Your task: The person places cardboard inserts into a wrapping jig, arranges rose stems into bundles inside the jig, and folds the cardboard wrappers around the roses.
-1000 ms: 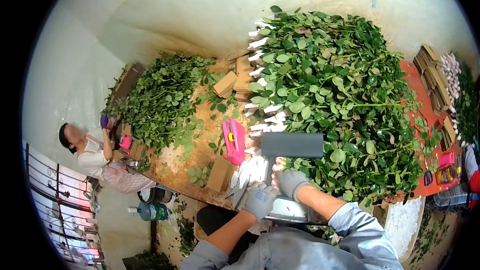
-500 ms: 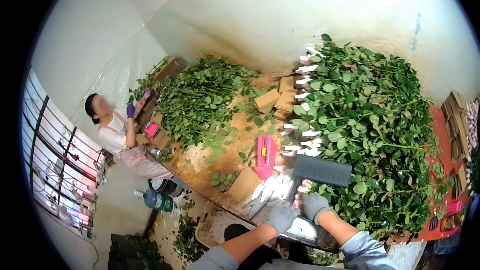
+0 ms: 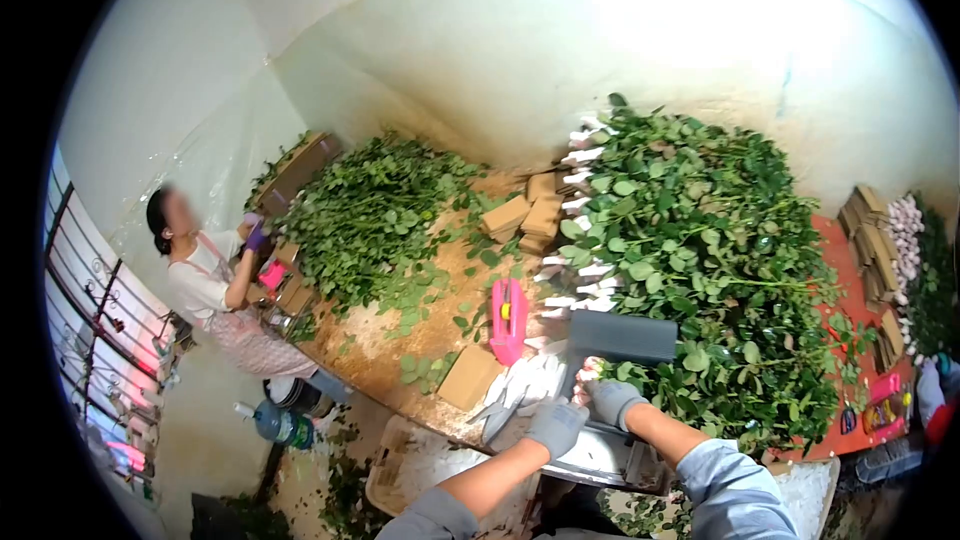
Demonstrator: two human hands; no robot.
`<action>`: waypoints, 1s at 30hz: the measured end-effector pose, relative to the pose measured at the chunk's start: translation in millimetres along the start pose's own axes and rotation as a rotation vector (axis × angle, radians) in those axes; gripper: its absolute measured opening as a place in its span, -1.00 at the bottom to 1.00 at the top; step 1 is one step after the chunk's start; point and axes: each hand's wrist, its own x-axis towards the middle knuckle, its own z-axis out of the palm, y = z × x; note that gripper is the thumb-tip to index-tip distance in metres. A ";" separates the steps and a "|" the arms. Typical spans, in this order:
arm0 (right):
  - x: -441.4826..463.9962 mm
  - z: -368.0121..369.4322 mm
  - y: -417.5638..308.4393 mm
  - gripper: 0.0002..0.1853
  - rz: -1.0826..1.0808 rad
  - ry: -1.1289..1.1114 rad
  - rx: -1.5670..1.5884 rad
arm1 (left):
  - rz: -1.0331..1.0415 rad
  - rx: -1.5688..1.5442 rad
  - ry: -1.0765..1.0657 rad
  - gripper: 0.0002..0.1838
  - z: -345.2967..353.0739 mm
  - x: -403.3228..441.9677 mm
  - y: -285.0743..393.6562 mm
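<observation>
Both of my hands wear grey gloves and work close together at the table's front edge. My right hand [image 3: 612, 403] is closed round a small group of pink roses [image 3: 591, 372] lying in front of a dark grey block-shaped stand [image 3: 622, 337]. Just left of it, my left hand [image 3: 558, 428] has its fingers bent together, and what they hold is hidden. Below the hands is a grey metal tray [image 3: 598, 455]. White sleeves [image 3: 528, 380] lie in a pile beside the left hand. A pink tape dispenser [image 3: 508, 322] stands behind them.
Leafy rose stems [image 3: 700, 260] with white-wrapped heads are heaped at right. Flat cardboard pieces [image 3: 470, 377] lie on the brown table [image 3: 385, 365]. A co-worker [image 3: 215, 280] with purple gloves stands at left by another leafy heap [image 3: 375, 220]. Scissors [image 3: 848, 420] lie on the red surface [image 3: 815, 420].
The view has turned slightly, shifting most things left. My hands stay at the roses, the left fingers now nearer the right hand. The co-worker's hands have come closer together.
</observation>
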 end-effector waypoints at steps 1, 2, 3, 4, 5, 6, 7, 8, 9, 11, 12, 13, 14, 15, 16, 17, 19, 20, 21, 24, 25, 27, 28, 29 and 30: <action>7.5 8.0 4.8 -0.59 0.036 -0.039 -0.075 | -0.015 0.009 -0.023 -0.81 -3.5 0.6 0.4; 5.2 14.2 14.9 -0.57 0.008 -0.024 -0.091 | -0.040 0.010 -0.043 -0.83 -4.9 1.1 2.1; 5.8 10.5 14.5 -0.59 0.065 -0.077 -0.103 | -0.044 0.043 -0.053 -0.81 -3.9 1.5 2.8; 5.7 1.4 1.7 -0.59 0.113 -0.135 -0.108 | -0.053 0.028 -0.042 -0.81 -5.6 -0.3 4.7; -0.8 -9.1 -7.5 -0.60 0.049 -0.115 -0.024 | -0.067 0.030 -0.031 -0.80 -8.6 -2.2 4.2; 17.5 22.1 26.5 -0.55 -0.063 -0.055 -0.022 | -0.071 0.034 -0.022 -0.79 -9.1 -3.6 5.9; 13.4 20.3 23.7 -0.54 -0.028 -0.073 -0.045 | -0.070 0.027 0.014 -0.79 -4.7 -4.0 5.6; 11.8 14.7 19.0 -0.53 0.010 -0.091 -0.071 | -0.093 0.011 0.029 -0.79 0.6 -2.6 5.8; 4.8 4.1 4.9 -0.58 0.069 -0.061 0.037 | -0.096 -0.015 0.029 -0.80 1.4 -2.0 6.3; 5.2 5.6 8.9 -0.58 0.012 -0.043 0.074 | -0.110 -0.017 0.012 -0.79 -0.6 -2.4 6.2; 16.3 21.7 26.4 -0.57 -0.076 -0.006 0.119 | -0.107 -0.009 0.014 -0.79 2.4 -4.0 5.6; 29.8 42.7 45.3 -0.57 -0.053 -0.023 0.052 | -0.097 -0.003 0.050 -0.78 7.3 -4.8 4.3; 38.2 51.3 57.1 -0.56 -0.030 -0.039 -0.018 | -0.087 0.003 0.089 -0.78 7.9 -4.4 4.0; 11.7 12.7 15.9 -0.55 0.005 -0.063 -0.016 | -0.114 -0.016 0.044 -0.77 0.6 -4.0 5.8; 8.6 13.8 17.7 -0.53 -0.068 0.012 -0.001 | -0.119 -0.005 0.055 -0.77 -1.3 -3.9 5.6; 26.6 39.7 38.8 -0.53 -0.049 0.002 0.131 | -0.100 -0.014 0.054 -0.76 -0.5 -4.3 4.4; 22.8 38.5 37.0 -0.66 -0.104 0.072 0.018 | -0.103 -0.040 0.063 -0.78 1.8 -5.2 4.0; 15.2 17.8 23.4 -0.52 -0.059 -0.050 0.108 | -0.121 -0.038 0.063 -0.78 0.9 -4.3 4.4; 23.8 8.5 24.0 -0.52 -0.135 -0.030 -0.066 | -0.122 0.028 0.031 -0.78 -2.6 3.5 1.6; -10.3 -16.9 -10.2 -0.58 -0.009 -0.023 0.023 | -0.103 0.005 -0.049 -0.73 16.5 1.7 -4.4; -15.7 -27.6 -19.0 -0.59 0.020 -0.014 0.035 | -0.065 0.032 0.023 -0.74 2.3 -4.6 0.2; 26.3 41.8 34.1 -0.57 -0.141 0.082 0.002 | -0.009 0.114 0.103 -0.76 26.7 -7.8 -10.4; 5.8 6.0 8.9 -0.54 -0.039 -0.028 0.009 | -0.039 0.083 0.114 -0.76 26.9 -6.2 -8.8; -16.2 -31.8 -18.5 -0.51 0.061 -0.135 0.006 | -0.034 0.028 0.158 -0.77 27.2 -4.5 -8.4; -13.7 -28.9 -18.1 -0.53 0.079 -0.109 -0.011 | -0.042 -0.023 0.206 -0.78 29.0 -7.6 -7.0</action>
